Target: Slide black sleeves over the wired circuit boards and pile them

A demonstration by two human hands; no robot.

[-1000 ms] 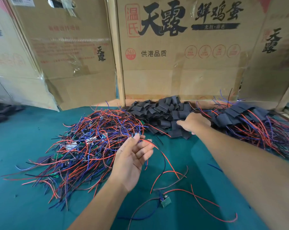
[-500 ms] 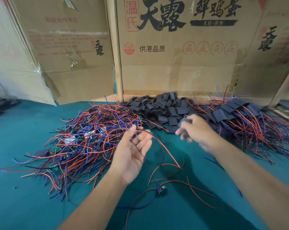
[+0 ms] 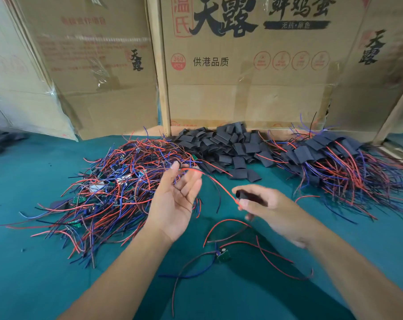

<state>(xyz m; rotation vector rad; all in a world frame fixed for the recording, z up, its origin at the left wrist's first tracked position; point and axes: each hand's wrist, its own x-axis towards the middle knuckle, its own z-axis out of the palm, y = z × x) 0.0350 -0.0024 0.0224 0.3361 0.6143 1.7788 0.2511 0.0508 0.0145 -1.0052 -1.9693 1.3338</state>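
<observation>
We see a single black sleeve [image 3: 241,194], a short, flattened tube with a dark open end, pinched in the right hand [image 3: 263,205] between thumb and fingers; its open end faces the left hand [image 3: 176,199]. The left hand is palm up with the fingers only loosely bent, and thin red and dark wires [image 3: 211,181] run from its fingertips across the gap toward the sleeve's open end. We cannot tell whether the fingertips pinch these wires or merely carry them. The wires loop down to a small green circuit board [image 3: 223,255] that hangs or lies low between the two forearms, over the green table [image 3: 34,285]; which of the two, we cannot say.

Left of the left hand lies a tangled heap of unsleeved boards [image 3: 108,192] with red, blue and black leads. Behind the hands, against the cardboard boxes [image 3: 242,88], sits the heap of loose sleeves [image 3: 228,148]. To the right, well apart from the right hand, is the pile of sleeved boards [image 3: 334,158], wires fanning out.
</observation>
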